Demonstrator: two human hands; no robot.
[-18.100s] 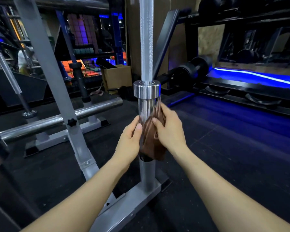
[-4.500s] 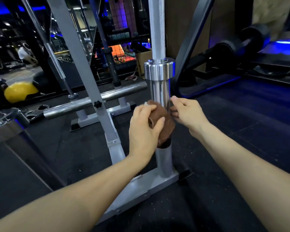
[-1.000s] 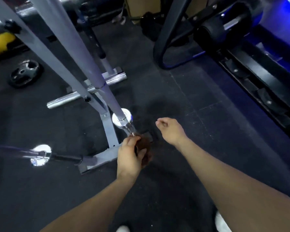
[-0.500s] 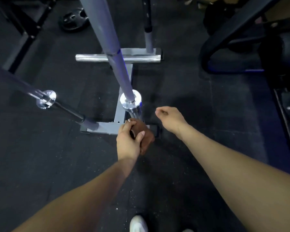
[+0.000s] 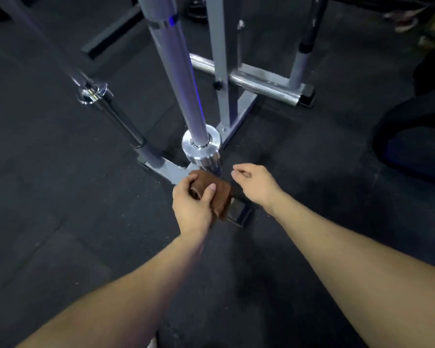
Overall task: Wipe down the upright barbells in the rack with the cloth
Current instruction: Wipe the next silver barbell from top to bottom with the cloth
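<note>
- Left hand (image 5: 194, 207) grips the brown cloth (image 5: 217, 194), bunched against the lower sleeve of the upright barbell (image 5: 183, 96), just below its collar (image 5: 201, 144).
- Right hand (image 5: 255, 183) hangs beside the sleeve, fingers loosely curled, holding nothing.
- Step in hand: wiping the sleeve near the rack (image 5: 224, 79) base.
- Next move likely calls for shifting to the second barbell (image 5: 111, 106), leaning at left.

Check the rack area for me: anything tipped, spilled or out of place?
Nothing stands out. The near barbell stands in the rack, and the second barbell also sits in its holder. The left hand grips the brown cloth by the sleeve; the right hand holds nothing. The floor shows only faint scuffs.
</note>
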